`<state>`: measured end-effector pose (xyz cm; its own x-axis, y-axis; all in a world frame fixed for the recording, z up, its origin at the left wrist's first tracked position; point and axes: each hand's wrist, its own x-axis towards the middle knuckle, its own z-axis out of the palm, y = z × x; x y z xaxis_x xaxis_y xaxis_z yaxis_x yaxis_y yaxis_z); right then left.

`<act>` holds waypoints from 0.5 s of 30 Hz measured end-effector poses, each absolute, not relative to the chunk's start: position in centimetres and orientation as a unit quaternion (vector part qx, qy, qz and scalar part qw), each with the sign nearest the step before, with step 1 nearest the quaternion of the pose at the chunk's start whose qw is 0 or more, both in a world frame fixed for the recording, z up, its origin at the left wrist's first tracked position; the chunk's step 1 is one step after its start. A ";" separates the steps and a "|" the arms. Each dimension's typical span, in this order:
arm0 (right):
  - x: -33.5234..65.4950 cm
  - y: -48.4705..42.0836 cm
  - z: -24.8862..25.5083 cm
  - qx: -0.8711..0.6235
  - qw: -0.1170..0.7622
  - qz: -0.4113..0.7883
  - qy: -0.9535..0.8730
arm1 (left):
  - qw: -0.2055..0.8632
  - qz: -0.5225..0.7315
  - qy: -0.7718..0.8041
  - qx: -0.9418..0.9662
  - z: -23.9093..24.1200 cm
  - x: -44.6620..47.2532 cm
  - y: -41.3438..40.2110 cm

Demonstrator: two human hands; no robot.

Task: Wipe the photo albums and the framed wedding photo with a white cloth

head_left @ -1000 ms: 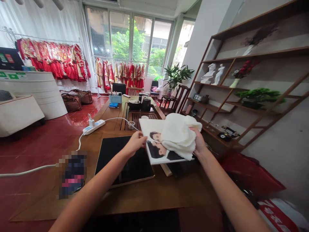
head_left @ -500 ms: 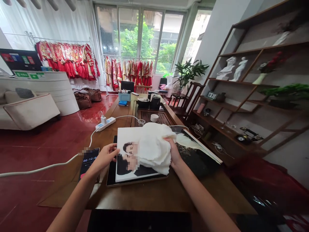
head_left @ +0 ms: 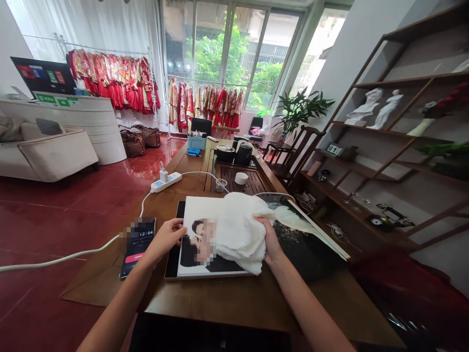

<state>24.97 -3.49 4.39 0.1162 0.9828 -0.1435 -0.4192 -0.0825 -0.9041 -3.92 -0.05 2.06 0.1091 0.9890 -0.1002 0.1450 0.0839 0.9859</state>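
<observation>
A white photo panel point(head_left: 198, 208) with a printed picture of two people lies on a darker panel point(head_left: 171, 261) on the wooden table. My left hand point(head_left: 170, 237) is at its left edge, fingers curled and thumb on the border, gripping it. My right hand point(head_left: 271, 242) is closed on a bunched white cloth point(head_left: 240, 230), which rests on the right part of the picture and covers much of it. The right fingers are partly hidden by the cloth. Right of this hand lies a large dark photo print point(head_left: 308, 244) with a pale edge.
A phone point(head_left: 139, 247) showing a timer lies left of my left forearm. Beyond it are a white power strip point(head_left: 166, 182) and its cable. A tea tray point(head_left: 252, 176) with a small white cup point(head_left: 241, 178) stands farther back. Wooden shelves point(head_left: 366, 129) line the right side.
The camera view has turned a little to the left and tilted. The cloth and my right hand have come slightly nearer to me over the picture. My left hand stays at the panel's edge.
</observation>
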 end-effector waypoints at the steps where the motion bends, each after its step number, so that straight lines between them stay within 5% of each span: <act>1: 25.0 -3.5 4.3 -0.447 0.599 0.585 -0.314 | 0.503 0.405 0.536 0.544 2.1 -3.9 0.0; 15: 25.1 -3.7 4.3 -0.461 0.602 0.573 -0.310 | 0.304 0.311 0.630 0.643 2.5 -3.5 0.6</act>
